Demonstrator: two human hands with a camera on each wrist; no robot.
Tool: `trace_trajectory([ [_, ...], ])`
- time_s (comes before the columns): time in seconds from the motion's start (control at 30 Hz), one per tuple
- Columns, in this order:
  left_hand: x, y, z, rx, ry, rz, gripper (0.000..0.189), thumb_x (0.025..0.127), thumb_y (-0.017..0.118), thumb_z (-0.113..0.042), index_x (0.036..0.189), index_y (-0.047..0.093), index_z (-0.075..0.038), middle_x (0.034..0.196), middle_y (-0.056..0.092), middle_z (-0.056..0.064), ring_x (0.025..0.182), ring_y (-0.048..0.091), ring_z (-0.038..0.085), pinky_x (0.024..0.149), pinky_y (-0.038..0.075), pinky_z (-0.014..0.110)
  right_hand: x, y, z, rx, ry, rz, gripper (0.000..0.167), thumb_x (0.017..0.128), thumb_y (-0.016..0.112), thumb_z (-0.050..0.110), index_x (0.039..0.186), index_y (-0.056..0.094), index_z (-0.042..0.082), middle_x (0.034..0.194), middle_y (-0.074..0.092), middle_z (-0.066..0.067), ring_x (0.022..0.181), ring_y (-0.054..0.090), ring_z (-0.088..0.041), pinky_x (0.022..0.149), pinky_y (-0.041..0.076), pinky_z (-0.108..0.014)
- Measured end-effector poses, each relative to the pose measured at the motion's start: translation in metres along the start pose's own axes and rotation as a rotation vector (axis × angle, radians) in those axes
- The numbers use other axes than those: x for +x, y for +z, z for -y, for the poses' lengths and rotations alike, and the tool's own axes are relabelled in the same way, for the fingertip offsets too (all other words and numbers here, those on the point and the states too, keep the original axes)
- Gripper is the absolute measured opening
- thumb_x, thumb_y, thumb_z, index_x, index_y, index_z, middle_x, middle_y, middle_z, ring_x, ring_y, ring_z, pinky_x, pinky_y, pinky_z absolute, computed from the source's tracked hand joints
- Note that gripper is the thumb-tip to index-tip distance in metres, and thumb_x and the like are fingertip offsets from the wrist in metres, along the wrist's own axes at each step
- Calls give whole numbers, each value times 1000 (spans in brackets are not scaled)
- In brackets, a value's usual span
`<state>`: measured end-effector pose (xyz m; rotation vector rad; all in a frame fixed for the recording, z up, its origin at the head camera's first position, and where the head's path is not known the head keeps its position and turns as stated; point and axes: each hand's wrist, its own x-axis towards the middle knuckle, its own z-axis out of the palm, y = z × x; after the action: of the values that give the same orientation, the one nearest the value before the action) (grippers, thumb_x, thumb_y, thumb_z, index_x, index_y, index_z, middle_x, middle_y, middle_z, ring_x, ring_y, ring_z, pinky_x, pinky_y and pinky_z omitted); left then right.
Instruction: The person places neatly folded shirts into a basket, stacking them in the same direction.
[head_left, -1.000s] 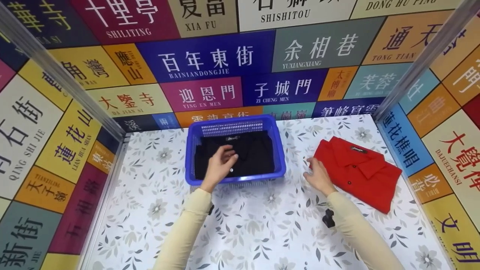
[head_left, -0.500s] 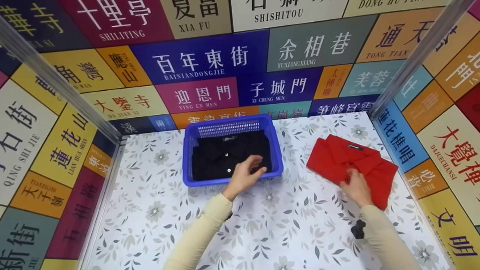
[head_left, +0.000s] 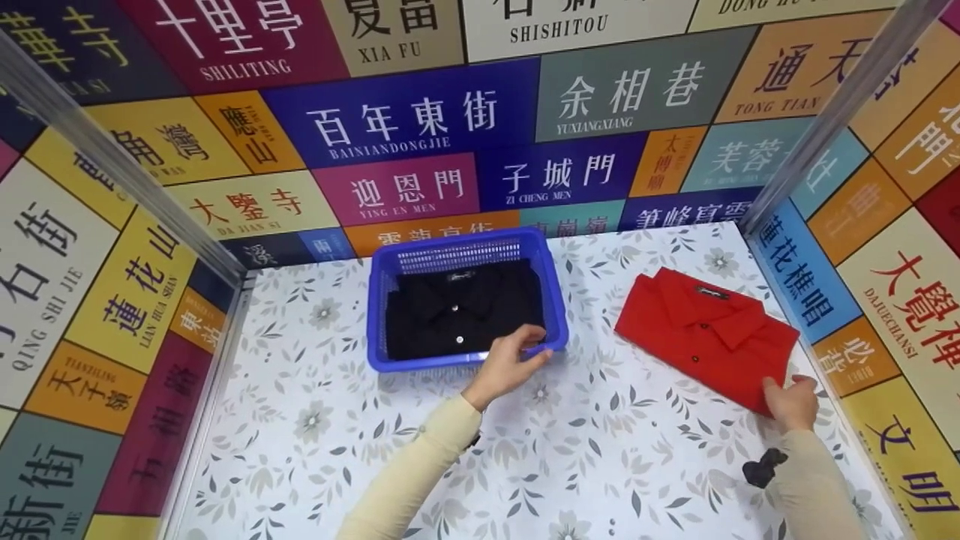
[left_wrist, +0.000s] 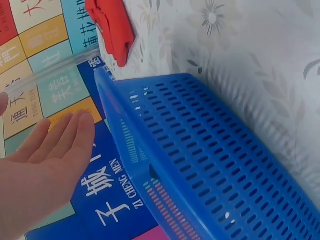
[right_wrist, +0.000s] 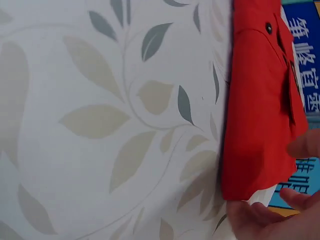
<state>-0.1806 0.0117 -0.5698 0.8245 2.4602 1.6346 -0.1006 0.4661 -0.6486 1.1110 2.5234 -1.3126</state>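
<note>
Inside blue plastic basket (head_left: 420, 366): folded black shirt (head_left: 420, 319); still outside: folded red shirt (head_left: 675, 330). Your left hand (head_left: 507, 366) empty, right hand (head_left: 795, 403) loose round corner.

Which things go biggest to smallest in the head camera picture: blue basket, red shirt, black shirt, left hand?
1. Blue basket
2. Red shirt and black shirt: too alike to rank
3. Left hand, clearly smallest

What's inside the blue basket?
A folded black garment lies in the blue basket, its collar label and two light buttons showing. Anything beneath it is covered and cannot be seen.
</note>
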Motion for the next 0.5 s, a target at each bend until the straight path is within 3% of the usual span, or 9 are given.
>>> trace_trajectory([
  [0.13,-2,8,1,-26,7,18,29,91,66,-9,113,59,8,112,63,27,103,63,39,90,51,34,2,-1,-2,161,72,-10,77,95,44,36,141,15,-19,143,22,-40,130,27,-47,110,26,-50],
  [0.27,-4,15,0,-36,-10,40,28,91,64,-8,112,59,9,111,63,26,101,64,38,89,51,31,3,2,3,333,175,64,87,94,50,44,144,14,-16,143,26,-32,124,35,-37,106,34,-38],
  [0.37,-5,21,0,-14,-28,64,26,92,64,-9,111,59,8,109,65,23,101,64,34,87,51,27,2,4,4,433,227,148,84,93,54,46,141,24,-16,115,53,-20,98,54,-21,87,47,-28],
  [0.43,-6,27,2,4,-35,77,25,91,63,-9,110,60,7,108,66,22,100,65,34,86,52,29,0,6,3,469,234,211,69,94,55,43,131,34,-12,88,56,-6,74,55,-12,69,49,-24],
  [0.5,-6,33,5,24,-39,86,24,91,63,-8,110,60,7,107,66,22,99,65,33,85,53,32,-2,8,1,488,211,277,52,96,55,36,121,37,-6,74,52,2,60,51,-8,60,48,-23],
])
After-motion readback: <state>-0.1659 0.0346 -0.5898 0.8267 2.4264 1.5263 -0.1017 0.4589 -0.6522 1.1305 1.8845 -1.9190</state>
